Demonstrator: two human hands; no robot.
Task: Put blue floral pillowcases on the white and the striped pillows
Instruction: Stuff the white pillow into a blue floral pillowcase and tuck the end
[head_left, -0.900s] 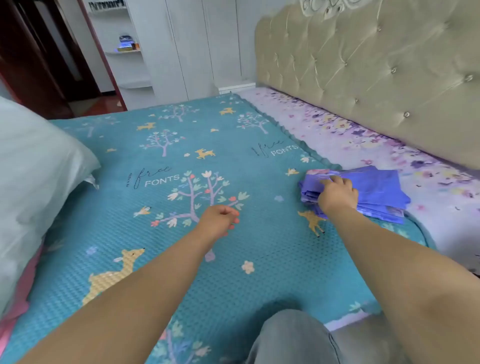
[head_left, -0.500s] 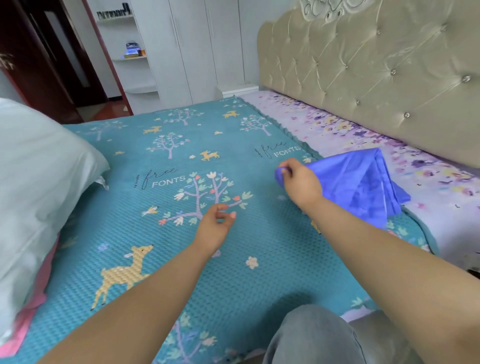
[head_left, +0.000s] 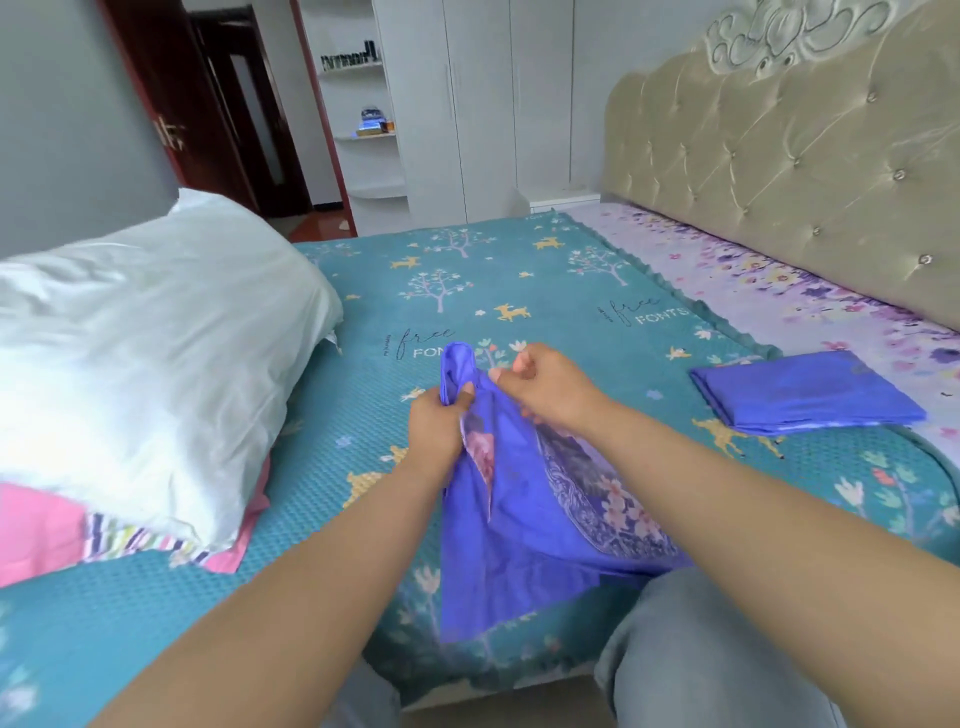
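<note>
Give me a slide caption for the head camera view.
Both hands, left hand and right hand, grip a blue floral pillowcase beside the white pillow stacked on the striped pillow.

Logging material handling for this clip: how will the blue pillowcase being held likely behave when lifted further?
Probably floppy: the blue pillowcase hangs in loose folds from the left hand and right hand. Likely light, since fingertip pinches carry it. Its sheen suggests it may be slippery.

Bright, even daylight, perhaps from behind the camera. Soft shadows only, under the white pillow (head_left: 145, 353) and the forearms. Mild sheen on the tufted headboard (head_left: 779, 156). Slight motion blur throughout. Wide-angle bending of wardrobe (head_left: 467, 104) and doorway lines toward the edges.
</note>
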